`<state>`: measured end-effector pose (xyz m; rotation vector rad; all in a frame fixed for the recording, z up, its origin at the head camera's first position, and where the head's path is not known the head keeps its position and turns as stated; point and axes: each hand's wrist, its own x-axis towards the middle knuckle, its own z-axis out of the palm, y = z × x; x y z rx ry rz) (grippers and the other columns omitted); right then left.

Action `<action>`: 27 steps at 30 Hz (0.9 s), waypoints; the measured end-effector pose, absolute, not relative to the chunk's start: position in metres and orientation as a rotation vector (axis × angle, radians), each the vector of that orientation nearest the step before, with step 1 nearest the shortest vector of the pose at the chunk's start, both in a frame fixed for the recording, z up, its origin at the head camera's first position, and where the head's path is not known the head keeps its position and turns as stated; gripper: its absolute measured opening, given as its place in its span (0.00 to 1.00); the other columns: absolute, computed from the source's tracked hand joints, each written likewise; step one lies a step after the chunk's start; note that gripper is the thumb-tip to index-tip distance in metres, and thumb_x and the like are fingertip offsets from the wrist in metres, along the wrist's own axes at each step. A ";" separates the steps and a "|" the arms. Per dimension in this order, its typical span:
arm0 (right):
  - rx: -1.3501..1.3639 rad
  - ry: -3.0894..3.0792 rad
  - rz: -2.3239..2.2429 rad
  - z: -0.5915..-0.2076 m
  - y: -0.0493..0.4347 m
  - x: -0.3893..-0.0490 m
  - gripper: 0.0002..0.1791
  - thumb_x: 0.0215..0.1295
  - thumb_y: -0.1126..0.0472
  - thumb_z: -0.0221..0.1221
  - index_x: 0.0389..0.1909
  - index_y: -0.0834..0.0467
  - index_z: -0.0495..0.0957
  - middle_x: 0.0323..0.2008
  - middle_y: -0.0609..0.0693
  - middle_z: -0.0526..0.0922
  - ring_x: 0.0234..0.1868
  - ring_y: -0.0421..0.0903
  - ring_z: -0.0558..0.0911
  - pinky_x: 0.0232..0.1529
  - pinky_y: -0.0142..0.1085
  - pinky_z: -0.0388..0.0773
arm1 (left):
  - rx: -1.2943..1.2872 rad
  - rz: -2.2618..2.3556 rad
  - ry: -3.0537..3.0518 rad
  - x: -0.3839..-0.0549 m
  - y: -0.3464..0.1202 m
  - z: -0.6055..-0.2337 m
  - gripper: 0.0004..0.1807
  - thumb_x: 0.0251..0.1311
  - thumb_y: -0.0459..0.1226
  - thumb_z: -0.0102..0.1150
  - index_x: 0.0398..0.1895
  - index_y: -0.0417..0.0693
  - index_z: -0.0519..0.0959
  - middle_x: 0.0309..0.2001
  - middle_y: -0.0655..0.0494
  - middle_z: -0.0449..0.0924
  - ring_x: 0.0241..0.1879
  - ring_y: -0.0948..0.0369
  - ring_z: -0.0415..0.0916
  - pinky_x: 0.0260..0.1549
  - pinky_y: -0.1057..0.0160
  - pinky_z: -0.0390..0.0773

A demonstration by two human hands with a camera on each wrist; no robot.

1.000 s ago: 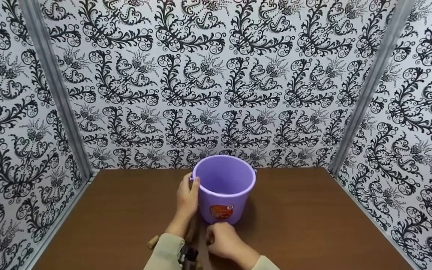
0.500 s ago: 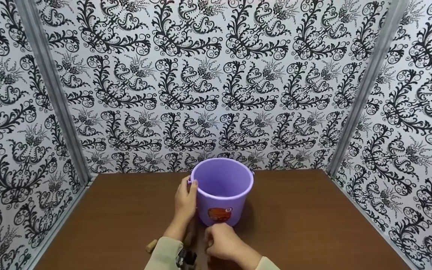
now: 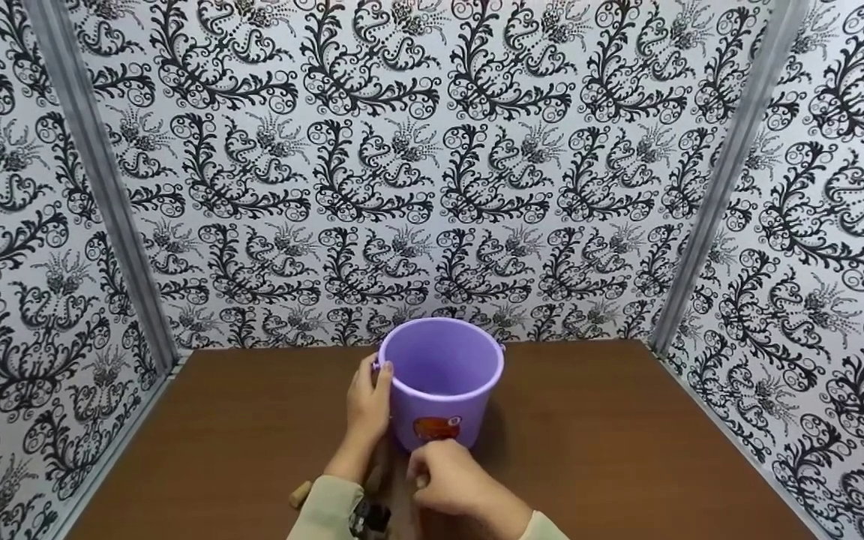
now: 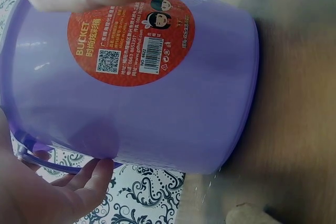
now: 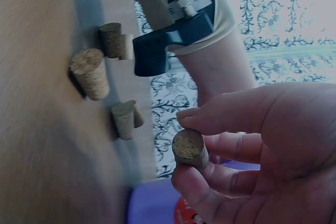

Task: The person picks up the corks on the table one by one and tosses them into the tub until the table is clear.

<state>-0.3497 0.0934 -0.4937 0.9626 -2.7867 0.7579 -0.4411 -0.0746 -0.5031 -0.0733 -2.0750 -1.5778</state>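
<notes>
A purple bucket (image 3: 477, 401) stands upright on the brown table, with a red round sticker (image 4: 113, 32) on its near side. My left hand (image 3: 368, 401) holds it by the left side, thumb close to the rim. In the left wrist view its fingers lie by the bucket's purple handle (image 4: 52, 166). My right hand (image 3: 451, 480) is low in front of the bucket, overlapping its base in the head view. Between thumb and fingers it pinches a tapered cork stopper (image 5: 189, 149), seen from one end in the right wrist view.
Several more cork stoppers (image 5: 94, 77) lie on the table (image 3: 589, 450) beside the left forearm, which partly hides them in the head view. A camera (image 5: 173, 40) is strapped to the left wrist. Patterned panels (image 3: 417, 187) enclose the table at the back and sides.
The head view has shifted slightly. My right hand has risen a little against the front of the bucket. The left hand keeps its hold on the bucket's side.
</notes>
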 end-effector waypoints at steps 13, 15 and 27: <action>0.947 -2.697 0.866 -0.467 0.106 -0.343 0.09 0.42 0.66 0.72 0.28 0.54 0.86 0.22 0.37 0.79 0.29 0.30 0.74 0.37 0.26 0.77 | -0.085 -1.569 -2.059 -0.443 -0.074 -0.505 0.20 0.78 0.44 0.54 0.64 0.44 0.79 0.61 0.40 0.83 0.62 0.43 0.80 0.66 0.40 0.76; 0.949 -2.681 0.874 -0.463 0.108 -0.341 0.09 0.43 0.66 0.73 0.28 0.54 0.86 0.23 0.37 0.80 0.30 0.30 0.74 0.38 0.27 0.77 | -0.089 -1.567 -2.056 -0.443 -0.074 -0.505 0.20 0.79 0.44 0.54 0.64 0.44 0.79 0.61 0.40 0.83 0.62 0.43 0.80 0.65 0.39 0.76; 0.894 -2.592 0.944 -0.453 0.113 -0.339 0.09 0.44 0.66 0.72 0.28 0.54 0.85 0.26 0.39 0.78 0.29 0.29 0.72 0.35 0.25 0.73 | -0.096 -1.593 -2.056 -0.442 -0.076 -0.504 0.20 0.78 0.44 0.54 0.65 0.44 0.79 0.61 0.39 0.83 0.63 0.42 0.79 0.67 0.39 0.75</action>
